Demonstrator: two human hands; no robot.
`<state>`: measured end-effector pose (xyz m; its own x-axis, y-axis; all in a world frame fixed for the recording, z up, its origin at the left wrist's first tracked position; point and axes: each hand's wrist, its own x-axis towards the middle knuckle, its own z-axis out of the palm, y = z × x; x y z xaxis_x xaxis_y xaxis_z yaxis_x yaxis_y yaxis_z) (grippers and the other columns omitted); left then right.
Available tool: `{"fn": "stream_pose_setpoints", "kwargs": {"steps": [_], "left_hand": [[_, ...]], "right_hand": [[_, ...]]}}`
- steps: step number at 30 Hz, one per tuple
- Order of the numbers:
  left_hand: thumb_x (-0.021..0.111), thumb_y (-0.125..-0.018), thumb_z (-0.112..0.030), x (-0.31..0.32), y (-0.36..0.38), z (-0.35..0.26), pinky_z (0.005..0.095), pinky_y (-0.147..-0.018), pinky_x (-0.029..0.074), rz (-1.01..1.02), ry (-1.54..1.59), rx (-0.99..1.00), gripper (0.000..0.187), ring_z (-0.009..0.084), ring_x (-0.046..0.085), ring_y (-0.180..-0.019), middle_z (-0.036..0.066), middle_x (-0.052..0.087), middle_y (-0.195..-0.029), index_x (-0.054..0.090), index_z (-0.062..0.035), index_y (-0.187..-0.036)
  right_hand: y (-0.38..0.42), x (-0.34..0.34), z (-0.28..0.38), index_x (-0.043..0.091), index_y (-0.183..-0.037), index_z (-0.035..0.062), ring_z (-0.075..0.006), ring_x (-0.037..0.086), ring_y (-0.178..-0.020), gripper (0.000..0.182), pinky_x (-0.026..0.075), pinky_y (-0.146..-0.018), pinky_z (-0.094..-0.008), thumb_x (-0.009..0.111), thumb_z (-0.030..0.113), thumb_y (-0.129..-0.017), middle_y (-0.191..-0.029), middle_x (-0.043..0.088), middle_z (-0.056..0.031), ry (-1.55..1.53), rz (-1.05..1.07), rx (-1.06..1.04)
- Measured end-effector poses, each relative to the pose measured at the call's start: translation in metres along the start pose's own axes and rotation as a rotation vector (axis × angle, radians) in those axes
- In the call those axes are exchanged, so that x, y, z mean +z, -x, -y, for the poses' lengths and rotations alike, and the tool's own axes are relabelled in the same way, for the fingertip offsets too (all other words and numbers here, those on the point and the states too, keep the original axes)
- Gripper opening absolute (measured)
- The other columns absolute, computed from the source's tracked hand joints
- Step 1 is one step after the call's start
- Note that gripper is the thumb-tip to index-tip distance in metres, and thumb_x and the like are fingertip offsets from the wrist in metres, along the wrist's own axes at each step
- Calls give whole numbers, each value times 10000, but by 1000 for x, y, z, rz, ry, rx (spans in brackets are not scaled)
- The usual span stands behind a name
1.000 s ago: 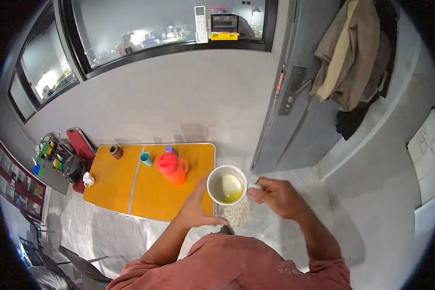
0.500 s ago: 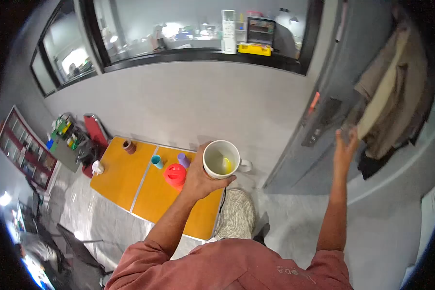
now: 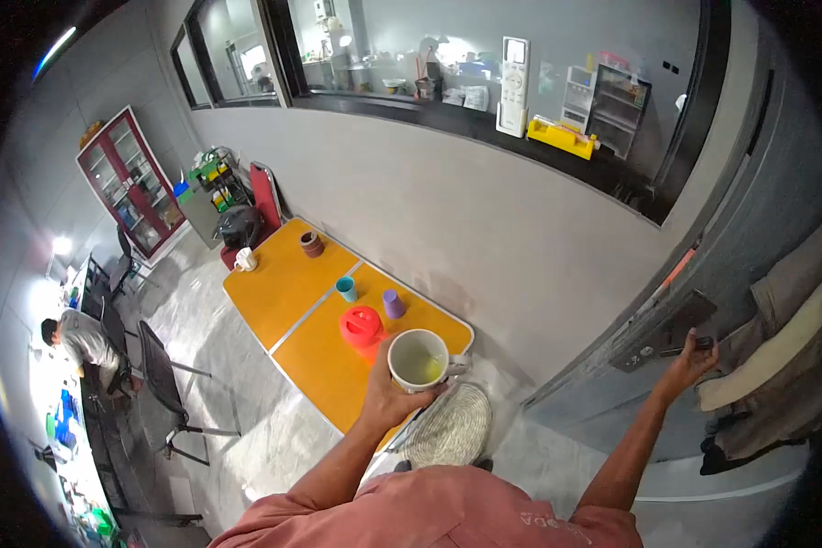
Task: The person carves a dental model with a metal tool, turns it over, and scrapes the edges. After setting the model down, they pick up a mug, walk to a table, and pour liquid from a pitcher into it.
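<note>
My left hand [image 3: 391, 395] is wrapped round a white mug [image 3: 402, 373], held up in front of my chest. Yellow-green liquid [image 3: 429, 369] shows inside, and the mug's handle points right. Off to the right, my right hand [image 3: 681, 373] has its fingers curled over the black door handle [image 3: 690, 346] of a grey door [image 3: 612, 402]. Beyond the mug, a red jug [image 3: 362, 326] with a lid stands on a yellow-topped table [image 3: 315, 384]. Near the jug are a purple cup [image 3: 393, 304] and a teal cup [image 3: 346, 289].
At the table's far end are a brown cup [image 3: 311, 244] and a white mug [image 3: 245, 259]. A round woven stool [image 3: 452, 425] stands by the table's near end. Clothes [image 3: 776, 365] hang on the door. Black chairs [image 3: 164, 393] and a seated person [image 3: 87, 342] are at left.
My right hand has gone from open fingers near the hanging clothes to a grip on the door handle. My view has swung, bringing the seated person into sight. The mug stays in my left hand.
</note>
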<state>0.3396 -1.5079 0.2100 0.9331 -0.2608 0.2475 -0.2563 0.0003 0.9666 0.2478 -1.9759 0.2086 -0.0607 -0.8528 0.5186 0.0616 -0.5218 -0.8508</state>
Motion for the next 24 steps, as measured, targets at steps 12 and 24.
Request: {"fn": "stream_pose_setpoints", "kwargs": {"steps": [12, 24], "left_hand": [[931, -578, -230, 6, -14, 9, 395, -1040, 416, -126, -347, 350, 994, 258, 527, -1220, 139, 525, -1294, 334, -31, -1348], [921, -557, -174, -11, -53, 29, 412, -1052, 409, 90, -60, 324, 1003, 264, 491, -1252, 142, 483, -1341, 321, -40, -1349]], "right_hand": [[26, -50, 15, 550, -961, 63, -184, 477, -723, 211, 402, -731, -375, 597, 264, -924, -771, 493, -45, -428, 122, 371], [135, -313, -125, 481, -1347, 73, -292, 544, -1171, 611, 437, -965, -448, 432, 550, -966, -1297, 555, -138, 88, 83, 205]]}}
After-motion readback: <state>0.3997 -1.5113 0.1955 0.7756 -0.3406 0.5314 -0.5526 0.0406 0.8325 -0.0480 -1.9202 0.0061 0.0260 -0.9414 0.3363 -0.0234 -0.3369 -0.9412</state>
